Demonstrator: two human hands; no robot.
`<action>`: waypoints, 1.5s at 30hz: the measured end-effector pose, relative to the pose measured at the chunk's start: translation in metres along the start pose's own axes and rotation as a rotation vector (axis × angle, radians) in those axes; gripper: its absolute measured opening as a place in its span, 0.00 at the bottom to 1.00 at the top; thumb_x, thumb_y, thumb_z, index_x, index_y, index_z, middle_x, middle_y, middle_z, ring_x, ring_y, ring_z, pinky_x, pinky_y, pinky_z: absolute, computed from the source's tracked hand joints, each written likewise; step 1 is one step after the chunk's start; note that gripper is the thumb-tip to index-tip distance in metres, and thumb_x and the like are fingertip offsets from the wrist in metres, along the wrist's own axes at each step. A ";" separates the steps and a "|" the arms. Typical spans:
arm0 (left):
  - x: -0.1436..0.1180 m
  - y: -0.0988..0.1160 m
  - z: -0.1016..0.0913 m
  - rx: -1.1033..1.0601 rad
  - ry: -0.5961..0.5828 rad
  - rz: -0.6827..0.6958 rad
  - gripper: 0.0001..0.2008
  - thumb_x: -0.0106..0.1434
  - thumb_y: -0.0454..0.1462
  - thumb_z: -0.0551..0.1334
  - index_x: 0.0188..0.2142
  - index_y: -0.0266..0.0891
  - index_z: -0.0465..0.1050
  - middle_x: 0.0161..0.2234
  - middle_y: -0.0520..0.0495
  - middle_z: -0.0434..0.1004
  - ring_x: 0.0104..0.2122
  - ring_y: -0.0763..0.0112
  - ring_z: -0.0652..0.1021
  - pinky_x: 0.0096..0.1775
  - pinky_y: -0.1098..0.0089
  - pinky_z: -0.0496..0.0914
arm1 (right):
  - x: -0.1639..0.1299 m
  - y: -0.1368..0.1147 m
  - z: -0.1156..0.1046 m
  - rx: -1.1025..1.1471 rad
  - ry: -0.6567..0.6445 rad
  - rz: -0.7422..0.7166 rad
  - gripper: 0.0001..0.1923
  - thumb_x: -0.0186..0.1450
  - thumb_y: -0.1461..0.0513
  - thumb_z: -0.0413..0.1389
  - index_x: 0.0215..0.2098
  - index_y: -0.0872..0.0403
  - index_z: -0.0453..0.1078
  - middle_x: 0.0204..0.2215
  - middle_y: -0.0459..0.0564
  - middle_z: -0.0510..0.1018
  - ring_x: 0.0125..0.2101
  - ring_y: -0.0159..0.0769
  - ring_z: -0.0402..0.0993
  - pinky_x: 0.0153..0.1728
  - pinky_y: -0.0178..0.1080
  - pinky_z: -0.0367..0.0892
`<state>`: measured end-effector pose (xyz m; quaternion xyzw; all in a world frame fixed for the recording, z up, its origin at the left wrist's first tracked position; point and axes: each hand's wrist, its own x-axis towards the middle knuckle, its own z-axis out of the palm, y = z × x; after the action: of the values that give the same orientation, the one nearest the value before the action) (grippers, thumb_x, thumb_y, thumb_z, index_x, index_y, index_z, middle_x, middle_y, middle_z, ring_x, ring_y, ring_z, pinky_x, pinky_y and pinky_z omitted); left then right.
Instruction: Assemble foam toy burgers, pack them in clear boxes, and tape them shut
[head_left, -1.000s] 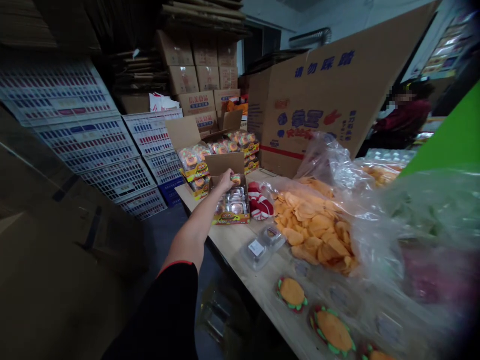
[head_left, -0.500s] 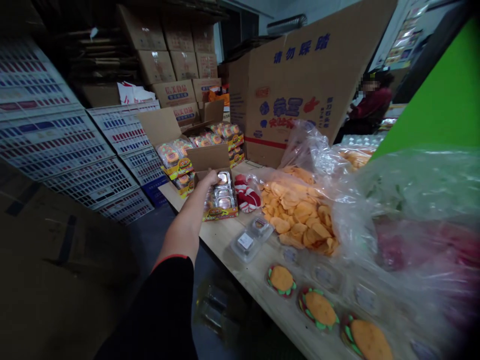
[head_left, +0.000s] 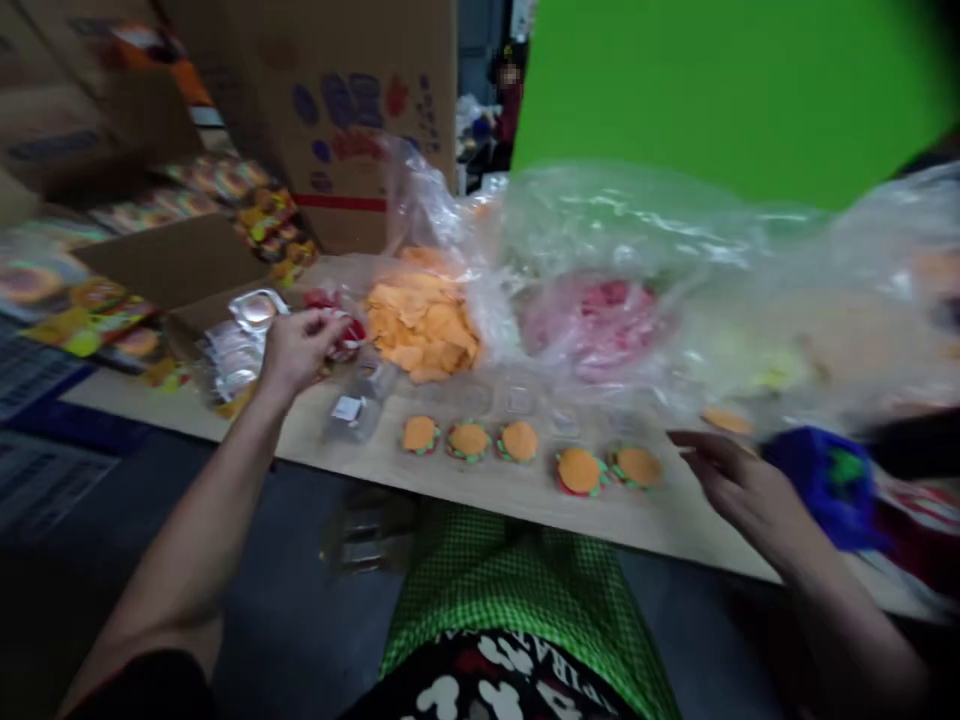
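My left hand (head_left: 300, 345) is over the left part of the table, in front of a red-and-white bundle (head_left: 351, 332). Its fingers are bent and smeared by motion, so whether they hold anything is unclear. To its left stands an open carton of clear-packed toy burgers (head_left: 236, 358). At the right, my right hand (head_left: 739, 485) reaches in with fingers stretched out and nothing visible in them. Closest to its fingertips is a burger with an orange bun top and green frill (head_left: 636, 467). Several such burgers (head_left: 519, 441) sit in a row of open clear plastic shells (head_left: 469, 398).
Behind the row lie plastic bags of orange discs (head_left: 424, 320) and pink pieces (head_left: 615, 310). A closed clear pack (head_left: 352, 415) rests near the front edge. A blue container (head_left: 825, 485) is at right. Large cartons (head_left: 352, 215) and a green panel (head_left: 705, 90) stand behind.
The view has swung right and down. My left hand has left the carton of packed burgers and moved right. My right hand has come into view.
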<state>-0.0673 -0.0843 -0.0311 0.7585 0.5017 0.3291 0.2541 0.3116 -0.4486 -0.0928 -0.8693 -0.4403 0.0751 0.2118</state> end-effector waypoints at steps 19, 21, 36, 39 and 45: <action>-0.254 0.099 0.235 -0.358 -0.498 -0.106 0.41 0.54 0.33 0.69 0.66 0.35 0.58 0.64 0.29 0.63 0.64 0.43 0.66 0.65 0.48 0.59 | 0.111 -0.065 0.063 -0.511 -0.359 -0.535 0.14 0.64 0.67 0.53 0.45 0.64 0.77 0.42 0.68 0.81 0.43 0.51 0.78 0.41 0.42 0.66; -0.255 0.096 0.245 -0.369 -0.457 -0.095 0.42 0.55 0.32 0.68 0.67 0.33 0.56 0.66 0.28 0.59 0.67 0.44 0.62 0.67 0.48 0.57 | 0.092 -0.064 0.056 -0.508 -0.266 -0.563 0.14 0.64 0.69 0.51 0.44 0.63 0.76 0.40 0.66 0.82 0.43 0.51 0.77 0.41 0.43 0.65; -0.246 0.109 0.246 -0.737 -0.416 -0.297 0.34 0.60 0.36 0.65 0.64 0.36 0.56 0.42 0.44 0.74 0.43 0.62 0.77 0.52 0.59 0.71 | -0.087 -0.003 0.100 0.111 0.192 -0.670 0.46 0.54 0.77 0.47 0.71 0.58 0.49 0.65 0.62 0.65 0.65 0.55 0.58 0.60 0.60 0.66; -0.239 0.120 0.253 -0.696 -0.316 -0.350 0.34 0.56 0.41 0.72 0.59 0.37 0.62 0.39 0.47 0.72 0.42 0.63 0.76 0.51 0.61 0.71 | -0.096 0.003 0.113 0.346 0.180 -0.601 0.45 0.57 0.77 0.46 0.71 0.52 0.52 0.67 0.59 0.62 0.67 0.50 0.57 0.63 0.62 0.63; -0.226 0.131 0.238 -1.061 -0.492 -0.534 0.30 0.49 0.38 0.76 0.49 0.40 0.68 0.42 0.48 0.74 0.43 0.62 0.77 0.51 0.56 0.73 | -0.090 0.007 0.096 0.902 0.247 -0.089 0.23 0.67 0.67 0.51 0.60 0.49 0.64 0.55 0.55 0.74 0.53 0.42 0.75 0.56 0.54 0.72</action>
<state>0.1269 -0.3554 -0.1487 0.4322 0.3692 0.2743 0.7757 0.2321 -0.4945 -0.1873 -0.6729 -0.3722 0.1459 0.6224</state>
